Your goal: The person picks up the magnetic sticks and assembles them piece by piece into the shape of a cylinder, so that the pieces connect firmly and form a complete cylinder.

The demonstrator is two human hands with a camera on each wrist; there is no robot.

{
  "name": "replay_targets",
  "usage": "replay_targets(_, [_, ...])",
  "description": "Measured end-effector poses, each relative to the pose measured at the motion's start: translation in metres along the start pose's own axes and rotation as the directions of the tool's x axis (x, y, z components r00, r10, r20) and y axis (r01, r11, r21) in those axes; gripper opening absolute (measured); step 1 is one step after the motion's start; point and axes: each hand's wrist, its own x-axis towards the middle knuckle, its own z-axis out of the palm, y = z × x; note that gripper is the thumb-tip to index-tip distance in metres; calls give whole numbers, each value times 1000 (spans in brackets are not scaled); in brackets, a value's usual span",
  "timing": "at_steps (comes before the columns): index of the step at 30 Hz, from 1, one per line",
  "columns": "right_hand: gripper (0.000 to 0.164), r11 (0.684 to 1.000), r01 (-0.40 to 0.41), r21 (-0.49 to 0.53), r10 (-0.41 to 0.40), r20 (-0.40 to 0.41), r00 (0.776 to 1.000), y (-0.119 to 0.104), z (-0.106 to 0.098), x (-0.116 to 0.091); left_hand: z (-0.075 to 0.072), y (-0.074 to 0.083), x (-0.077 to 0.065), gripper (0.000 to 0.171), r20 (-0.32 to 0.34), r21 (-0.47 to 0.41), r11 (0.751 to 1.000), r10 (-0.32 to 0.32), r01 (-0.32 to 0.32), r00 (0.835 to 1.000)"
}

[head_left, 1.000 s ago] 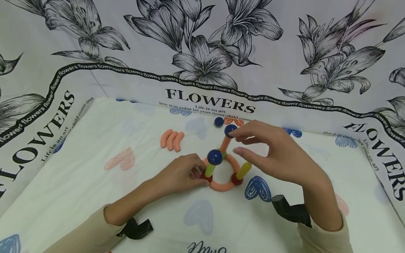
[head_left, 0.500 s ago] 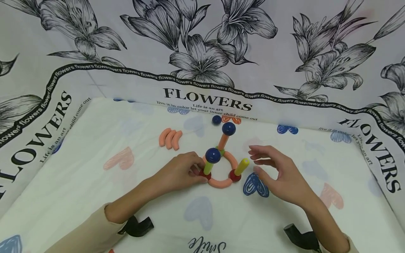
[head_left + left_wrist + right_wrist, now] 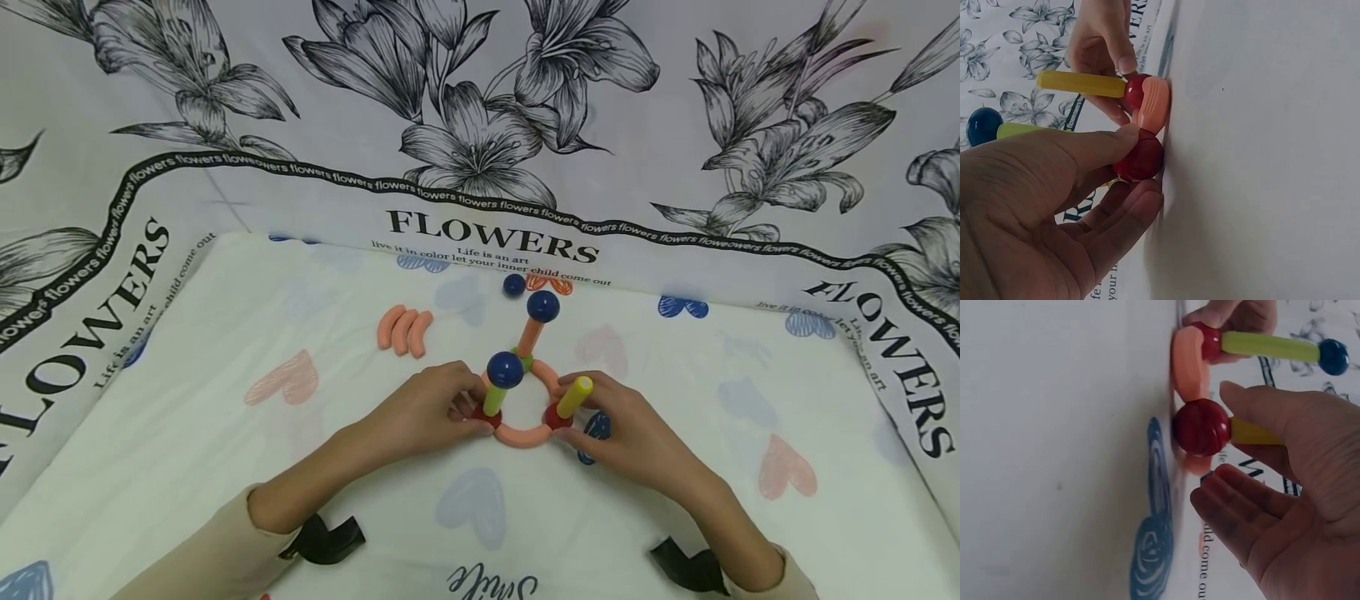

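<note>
A ring of curved orange magnetic rods (image 3: 522, 436) lies on the cloth, joined by two red balls and a green ball (image 3: 523, 360). My left hand (image 3: 423, 404) pinches the left red ball (image 3: 1139, 156) between thumb and fingers; a light green rod (image 3: 494, 399) topped by a blue ball (image 3: 506, 369) rises from it. My right hand (image 3: 637, 425) is around the right red ball (image 3: 1202, 427), which bears a bare-ended yellow rod (image 3: 575, 397). In the right wrist view its extended thumb and fingers show a gap to that ball. An orange rod (image 3: 530, 337) with a blue ball (image 3: 543, 306) stands on the green ball.
Several loose curved orange rods (image 3: 405, 330) lie left of the ring. Behind it sits a loose blue ball (image 3: 513, 285). The white cloth (image 3: 360, 517) has printed hearts; a flower-printed cloth (image 3: 480, 100) hangs behind. Both wrists carry black mounts.
My right hand has come away from the rear blue ball, drawn back to the right, then moved in around the right red ball. My left hand keeps its place on the left red ball.
</note>
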Motion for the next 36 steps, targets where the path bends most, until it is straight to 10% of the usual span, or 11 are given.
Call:
replay_targets(10, [26,999,8,-32,-9,-29,1000,3,7,-1,-10,2,-2,31,51,8,1000,2,-2,999])
replay_targets(16, [27,999,7,-36,-8,-43,999,1,6,-2,-35,1,-4,39,-19,81,991,-102,103,995])
replay_targets(24, [25,1000,-2,-30,0,-43,999,1,7,0,-61,-7,3,39,-239,312,901,-233,302,943])
replay_targets(36, [26,999,-25,-23,24,-36,999,0,8,0,-66,-6,41,22,-241,446,807,-308,387,921])
